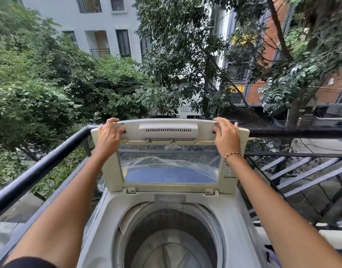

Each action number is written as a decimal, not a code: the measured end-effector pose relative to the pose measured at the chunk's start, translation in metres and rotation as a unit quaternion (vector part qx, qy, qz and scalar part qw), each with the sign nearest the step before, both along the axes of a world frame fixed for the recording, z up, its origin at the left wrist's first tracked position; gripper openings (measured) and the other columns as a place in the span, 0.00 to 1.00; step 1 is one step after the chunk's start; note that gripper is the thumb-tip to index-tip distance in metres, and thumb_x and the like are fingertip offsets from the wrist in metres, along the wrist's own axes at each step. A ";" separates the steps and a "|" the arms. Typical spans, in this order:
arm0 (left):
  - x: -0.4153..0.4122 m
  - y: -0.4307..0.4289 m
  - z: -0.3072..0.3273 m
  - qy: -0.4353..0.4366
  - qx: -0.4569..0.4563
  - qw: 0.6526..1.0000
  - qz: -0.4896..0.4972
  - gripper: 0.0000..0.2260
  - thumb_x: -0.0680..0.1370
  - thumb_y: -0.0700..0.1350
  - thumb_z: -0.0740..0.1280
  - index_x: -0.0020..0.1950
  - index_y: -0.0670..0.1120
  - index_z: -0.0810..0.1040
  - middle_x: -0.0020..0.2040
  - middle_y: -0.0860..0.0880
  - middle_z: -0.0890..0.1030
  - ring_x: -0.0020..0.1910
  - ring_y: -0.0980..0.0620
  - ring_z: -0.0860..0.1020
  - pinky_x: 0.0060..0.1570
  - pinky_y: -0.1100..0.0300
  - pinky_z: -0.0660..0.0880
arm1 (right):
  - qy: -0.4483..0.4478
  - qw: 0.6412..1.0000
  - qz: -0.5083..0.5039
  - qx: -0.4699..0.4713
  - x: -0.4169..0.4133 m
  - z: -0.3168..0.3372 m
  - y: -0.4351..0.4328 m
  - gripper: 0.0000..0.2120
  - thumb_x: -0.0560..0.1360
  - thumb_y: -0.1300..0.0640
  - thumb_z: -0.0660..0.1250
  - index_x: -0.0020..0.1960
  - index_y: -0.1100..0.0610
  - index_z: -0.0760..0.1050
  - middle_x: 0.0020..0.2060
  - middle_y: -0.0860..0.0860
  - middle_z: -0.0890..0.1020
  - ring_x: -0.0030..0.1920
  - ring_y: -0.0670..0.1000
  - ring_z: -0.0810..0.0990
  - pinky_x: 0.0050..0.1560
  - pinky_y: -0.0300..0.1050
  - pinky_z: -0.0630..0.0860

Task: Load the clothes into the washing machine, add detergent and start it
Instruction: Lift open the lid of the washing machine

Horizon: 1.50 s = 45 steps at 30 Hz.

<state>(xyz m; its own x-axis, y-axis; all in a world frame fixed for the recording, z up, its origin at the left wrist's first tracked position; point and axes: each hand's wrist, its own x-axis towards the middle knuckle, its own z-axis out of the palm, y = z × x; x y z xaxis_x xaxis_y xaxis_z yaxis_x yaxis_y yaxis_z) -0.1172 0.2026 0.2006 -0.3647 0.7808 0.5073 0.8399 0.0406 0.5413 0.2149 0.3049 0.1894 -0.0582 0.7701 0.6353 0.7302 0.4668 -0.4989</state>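
Hands (107, 135) (227, 138) gripping raised lid (168, 130), drum (172, 235) open

We see a black round metal railing (40, 165) running along the balcony edge, with black slanted metal bars (305, 176) below it on the right. Beyond it stand dense green trees (40, 84), a pale grey apartment building with dark windows (100, 18), a red brick building (272, 33) and a white wall bearing dark lettering (187, 111).
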 end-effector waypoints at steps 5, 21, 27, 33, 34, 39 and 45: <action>-0.006 0.018 0.000 -0.001 -0.015 1.000 0.003 0.14 0.82 0.47 0.57 0.66 0.43 0.66 0.47 0.51 0.71 0.62 0.44 0.68 0.66 0.46 0.58 | -0.006 1.000 -0.009 0.000 -0.005 0.002 0.014 0.13 0.78 0.61 0.59 0.61 0.60 0.72 0.59 0.54 0.78 0.61 0.55 0.75 0.75 0.55 0.51; -0.021 0.048 -0.008 -0.018 -0.033 0.999 0.003 0.17 0.82 0.50 0.57 0.67 0.43 0.65 0.48 0.47 0.71 0.63 0.43 0.66 0.70 0.44 0.55 | -0.018 1.000 -0.009 -0.008 -0.010 -0.004 0.042 0.13 0.78 0.60 0.58 0.62 0.58 0.71 0.62 0.52 0.76 0.62 0.54 0.74 0.75 0.54 0.48; -0.027 0.057 -0.011 -0.018 -0.038 0.999 0.011 0.15 0.81 0.50 0.58 0.65 0.43 0.66 0.48 0.46 0.74 0.60 0.43 0.68 0.71 0.46 0.55 | -0.022 1.000 -0.009 -0.008 -0.010 -0.006 0.047 0.13 0.78 0.60 0.58 0.62 0.58 0.72 0.62 0.52 0.76 0.62 0.54 0.74 0.75 0.53 0.47; -0.030 0.062 -0.014 -0.019 -0.035 0.999 0.011 0.16 0.81 0.51 0.58 0.64 0.44 0.66 0.49 0.45 0.76 0.61 0.43 0.67 0.71 0.46 0.55 | -0.023 1.000 -0.007 -0.009 -0.011 -0.006 0.049 0.14 0.79 0.60 0.57 0.63 0.57 0.71 0.63 0.52 0.75 0.63 0.54 0.73 0.75 0.52 0.46; -0.030 0.062 -0.015 -0.021 -0.035 0.999 0.012 0.16 0.81 0.51 0.58 0.64 0.44 0.66 0.48 0.45 0.76 0.62 0.43 0.67 0.71 0.45 0.54 | -0.024 1.000 -0.007 -0.008 -0.010 -0.006 0.049 0.14 0.79 0.60 0.57 0.63 0.57 0.71 0.63 0.52 0.75 0.63 0.54 0.73 0.75 0.53 0.46; -0.021 0.054 -0.011 -0.021 -0.024 0.999 0.020 0.16 0.81 0.49 0.59 0.66 0.42 0.66 0.54 0.39 0.77 0.67 0.41 0.65 0.74 0.45 0.51 | -0.020 1.000 -0.006 -0.005 -0.009 -0.006 0.046 0.13 0.79 0.60 0.57 0.62 0.57 0.71 0.63 0.52 0.75 0.62 0.53 0.74 0.75 0.53 0.47; -0.018 0.041 -0.014 0.017 -0.002 0.999 0.033 0.17 0.81 0.49 0.58 0.67 0.42 0.66 0.64 0.41 0.73 0.71 0.44 0.65 0.76 0.46 0.45 | 0.004 1.000 0.004 -0.022 -0.007 -0.003 0.038 0.14 0.78 0.60 0.59 0.63 0.56 0.73 0.65 0.51 0.74 0.65 0.52 0.72 0.75 0.54 0.49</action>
